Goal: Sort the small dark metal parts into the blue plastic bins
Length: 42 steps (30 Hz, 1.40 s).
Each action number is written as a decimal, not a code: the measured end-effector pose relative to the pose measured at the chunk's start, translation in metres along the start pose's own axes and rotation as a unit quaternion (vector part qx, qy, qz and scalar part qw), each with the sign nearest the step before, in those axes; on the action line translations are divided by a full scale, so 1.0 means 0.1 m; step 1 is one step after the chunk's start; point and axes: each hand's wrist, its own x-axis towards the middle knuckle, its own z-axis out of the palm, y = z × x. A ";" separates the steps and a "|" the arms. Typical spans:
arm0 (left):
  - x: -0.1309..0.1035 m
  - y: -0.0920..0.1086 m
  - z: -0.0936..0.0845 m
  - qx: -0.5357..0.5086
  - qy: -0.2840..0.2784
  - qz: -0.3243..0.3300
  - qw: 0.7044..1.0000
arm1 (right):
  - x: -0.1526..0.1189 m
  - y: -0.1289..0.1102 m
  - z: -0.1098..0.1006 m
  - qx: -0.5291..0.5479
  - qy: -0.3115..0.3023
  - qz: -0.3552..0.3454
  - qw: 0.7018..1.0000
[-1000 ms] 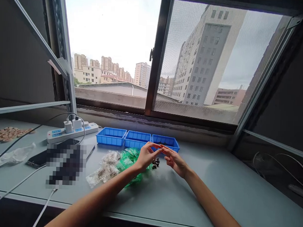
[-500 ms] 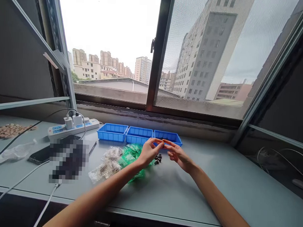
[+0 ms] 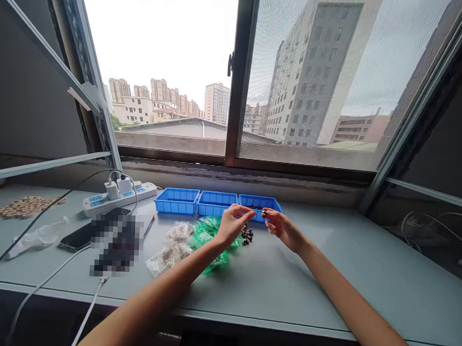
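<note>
My right hand (image 3: 284,231) pinches a small dark part (image 3: 265,213) between thumb and fingertips, in front of the right blue bin (image 3: 279,207). My left hand (image 3: 232,224) is closed in a pinch just left of it, with a small gap between the two hands. What the left fingertips hold, if anything, is too small to make out. Below the hands, a small pile of dark parts (image 3: 247,235) lies on the table beside a crumpled green plastic bag (image 3: 216,261). More dark pieces (image 3: 256,207) show inside the right bin.
Two more blue bins, the left (image 3: 176,206) and middle (image 3: 210,210), stand in the row. Clear plastic bags (image 3: 171,254) lie left of the green bag. Farther left are a phone (image 3: 75,242), a power strip (image 3: 97,204), cables and tan pieces (image 3: 25,206).
My hands, together half a second ago, have come apart. The right hand has moved right with the small dark part. The camera view has shifted slightly.
</note>
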 end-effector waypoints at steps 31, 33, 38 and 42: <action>0.00 0.10 0.07 -0.162 -0.053 -0.199 0.965 | 0.05 0.04 -0.14 -0.079 -0.009 0.002 0.997; -0.01 0.11 0.09 -0.163 -0.063 -0.199 0.964 | 0.06 0.04 -0.14 -0.089 -0.007 0.005 0.996; -0.03 0.12 0.12 -0.156 -0.096 -0.196 0.963 | 0.05 0.05 -0.09 -0.127 -0.021 -0.006 0.992; -0.08 0.12 0.12 -0.155 -0.132 -0.185 0.961 | 0.03 0.03 -0.04 -0.163 -0.026 -0.015 0.986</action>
